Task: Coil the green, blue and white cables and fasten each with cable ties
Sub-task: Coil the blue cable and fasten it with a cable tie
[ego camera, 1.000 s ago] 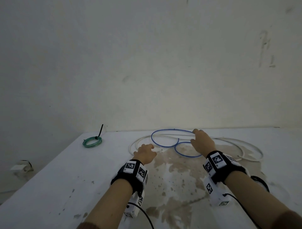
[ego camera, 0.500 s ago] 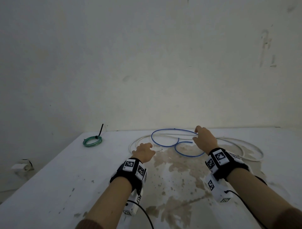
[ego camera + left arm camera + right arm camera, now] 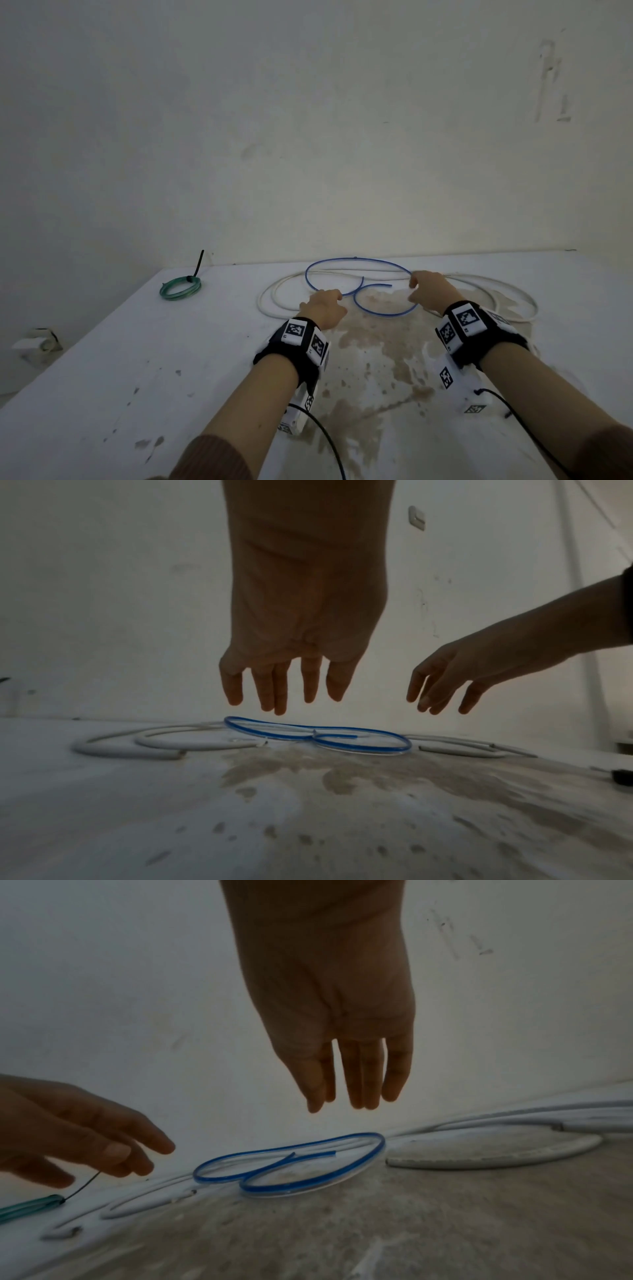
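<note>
The blue cable (image 3: 356,263) lies loose in two loops on the white table (image 3: 137,342), over the long white cable (image 3: 274,291) spread in wide curves. My left hand (image 3: 325,301) hovers just above the blue cable's left loop (image 3: 260,730), fingers straight and empty. My right hand (image 3: 424,287) hangs over the right loop (image 3: 342,1172), fingers extended, holding nothing. The green cable (image 3: 180,287) sits coiled at the far left, bound by a black cable tie (image 3: 198,263) that sticks up.
A wall (image 3: 308,137) stands right behind the table's far edge. A brown stain (image 3: 383,342) covers the table's middle. A small black object (image 3: 621,777) lies at the right. Black wires (image 3: 329,442) trail from both wrist cameras.
My right hand has drawn back slightly from the blue cable's far loop and lifted. The left hand stays nearly where it was. The blue loops look unchanged.
</note>
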